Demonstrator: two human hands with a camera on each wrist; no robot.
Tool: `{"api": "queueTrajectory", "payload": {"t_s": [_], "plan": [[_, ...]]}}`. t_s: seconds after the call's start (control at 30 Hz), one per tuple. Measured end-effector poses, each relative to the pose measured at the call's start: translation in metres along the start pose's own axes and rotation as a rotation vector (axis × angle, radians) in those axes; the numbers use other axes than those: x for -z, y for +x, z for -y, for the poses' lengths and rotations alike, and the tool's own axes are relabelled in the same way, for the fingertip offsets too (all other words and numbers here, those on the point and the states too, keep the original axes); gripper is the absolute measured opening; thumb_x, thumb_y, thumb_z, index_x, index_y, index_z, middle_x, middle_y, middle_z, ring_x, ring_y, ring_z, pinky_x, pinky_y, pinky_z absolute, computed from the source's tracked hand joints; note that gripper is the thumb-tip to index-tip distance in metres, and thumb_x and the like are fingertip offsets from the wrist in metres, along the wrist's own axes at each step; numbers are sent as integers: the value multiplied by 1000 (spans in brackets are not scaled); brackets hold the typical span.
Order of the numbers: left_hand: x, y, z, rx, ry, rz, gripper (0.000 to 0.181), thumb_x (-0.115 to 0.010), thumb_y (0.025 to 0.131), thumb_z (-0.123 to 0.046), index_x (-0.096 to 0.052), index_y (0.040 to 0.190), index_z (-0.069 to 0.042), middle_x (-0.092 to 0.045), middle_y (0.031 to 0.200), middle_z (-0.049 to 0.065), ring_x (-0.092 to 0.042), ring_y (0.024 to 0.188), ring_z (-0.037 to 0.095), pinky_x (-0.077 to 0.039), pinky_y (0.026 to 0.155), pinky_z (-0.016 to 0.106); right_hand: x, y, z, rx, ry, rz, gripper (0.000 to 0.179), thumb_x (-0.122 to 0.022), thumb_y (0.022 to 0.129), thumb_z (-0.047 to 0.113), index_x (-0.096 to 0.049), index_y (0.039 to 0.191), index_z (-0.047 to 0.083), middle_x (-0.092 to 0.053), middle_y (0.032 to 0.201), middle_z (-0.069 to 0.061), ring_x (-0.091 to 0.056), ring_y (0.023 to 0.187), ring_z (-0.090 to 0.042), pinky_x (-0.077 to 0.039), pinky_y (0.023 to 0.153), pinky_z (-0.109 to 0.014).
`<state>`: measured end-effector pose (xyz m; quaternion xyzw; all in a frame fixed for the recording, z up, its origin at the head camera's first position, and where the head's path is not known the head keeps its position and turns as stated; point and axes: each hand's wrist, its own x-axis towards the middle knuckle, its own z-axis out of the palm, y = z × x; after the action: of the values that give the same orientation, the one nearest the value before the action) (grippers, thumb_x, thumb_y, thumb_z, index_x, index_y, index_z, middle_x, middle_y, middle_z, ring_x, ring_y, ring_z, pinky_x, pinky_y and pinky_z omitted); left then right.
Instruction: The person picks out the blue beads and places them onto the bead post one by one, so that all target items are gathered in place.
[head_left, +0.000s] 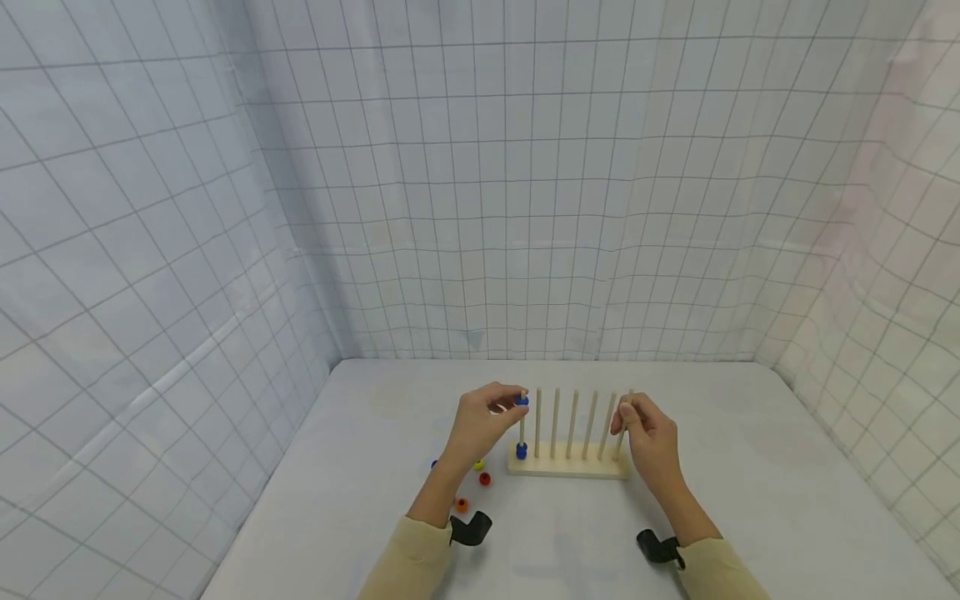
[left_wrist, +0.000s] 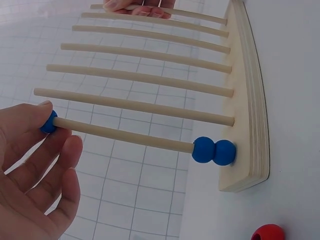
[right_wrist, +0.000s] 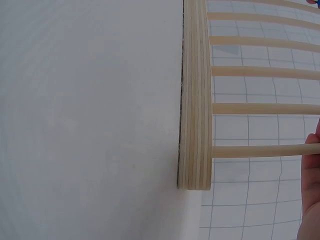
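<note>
My left hand (head_left: 478, 427) pinches a blue bead (left_wrist: 49, 123) between thumb and fingertip at the top of the end peg (left_wrist: 120, 134) of a wooden peg rack (head_left: 567, 469). At the foot of that same peg sit two more blue beads (left_wrist: 214, 151), touching each other and the base. The other pegs stand bare. With its fingers curled round the rightmost peg (right_wrist: 260, 151), my right hand (head_left: 652, 437) holds the rack's far end; in the right wrist view only part of that hand (right_wrist: 311, 192) shows.
Several loose beads lie on the white table (head_left: 360, 467) left of the rack, among them a red bead (head_left: 484, 478), an orange bead (head_left: 462, 504) and a yellow bead (head_left: 479, 465). My left forearm partly hides this group. White gridded sheets (head_left: 525, 208) surround the table.
</note>
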<state>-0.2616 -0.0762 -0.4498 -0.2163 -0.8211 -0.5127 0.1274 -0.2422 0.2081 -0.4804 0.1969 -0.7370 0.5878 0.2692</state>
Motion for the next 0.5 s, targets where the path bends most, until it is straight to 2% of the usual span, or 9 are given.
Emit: {"api": "queueTrajectory", "payload": {"t_s": [0.17, 0.5], "plan": [[-2, 0, 1, 22, 7, 0, 27, -77, 92, -22, -74, 118, -16, -71, 101, -9, -65, 91, 9, -55, 81, 28, 0, -1, 2, 1, -13, -7, 15, -53, 104, 3, -59, 93, -4, -62, 74, -16, -61, 66, -29, -53, 63, -39], [-1, 2, 3, 19, 26, 12, 26, -77, 91, -21, -75, 117, -16, -71, 99, -8, -65, 89, 8, -55, 80, 27, -2, 1, 1, 17, 2, -12, 15, -52, 104, 1, -59, 92, -6, -61, 74, -17, -61, 66, -30, -53, 64, -38]]}}
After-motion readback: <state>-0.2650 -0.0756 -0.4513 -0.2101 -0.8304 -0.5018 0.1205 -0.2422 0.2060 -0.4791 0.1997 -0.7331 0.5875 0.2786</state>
